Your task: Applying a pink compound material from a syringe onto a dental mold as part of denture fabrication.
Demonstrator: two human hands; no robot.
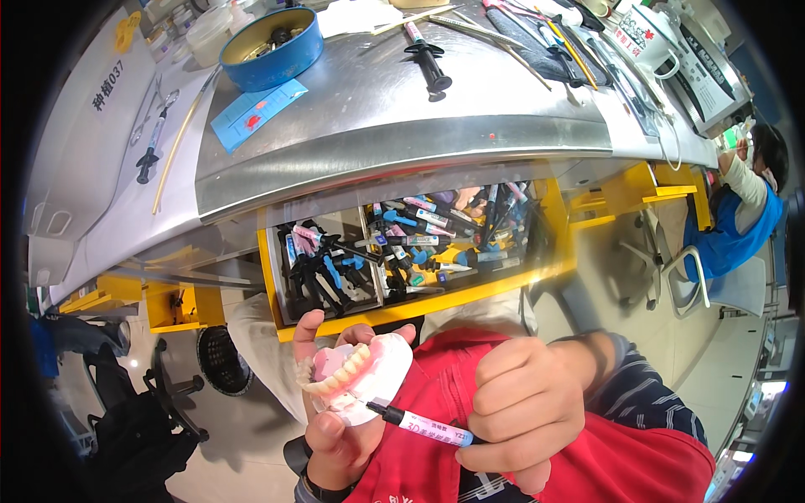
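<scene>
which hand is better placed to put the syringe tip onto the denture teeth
Right. The right hand grips the pink syringe, its black tip already close beside the denture model. The left hand is occupied cradling that model, teeth turned toward the tip.

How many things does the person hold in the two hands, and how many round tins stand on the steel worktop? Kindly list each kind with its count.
Denture model, in the left hand: 1
Syringe pen, in the right hand: 1
Blue round tin on the steel worktop: 1
Total: 3
</scene>
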